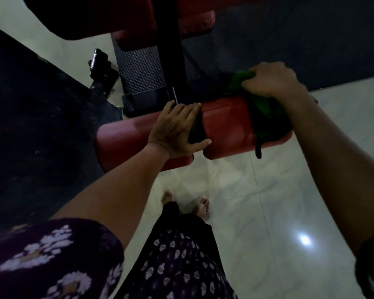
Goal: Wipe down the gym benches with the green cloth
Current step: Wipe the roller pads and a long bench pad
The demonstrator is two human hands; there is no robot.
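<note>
A red padded gym bench [225, 126] lies across the middle of the view, in two cushions with a dark gap between them. My left hand [177, 128] rests flat on it with straight fingers, covering the gap. My right hand [272, 79] grips the bunched green cloth [266, 108] and presses it on the bench's right end. Part of the cloth hangs dark over the front edge. Another red pad [194, 20] shows farther back, behind a black upright post [171, 46].
Pale glossy floor tiles [268, 201] spread below the bench, where my bare feet [203, 207] stand. Dark rubber mats [30, 126] cover the floor at left and far right. A small black fitting [100, 65] lies on the floor beside the bench frame.
</note>
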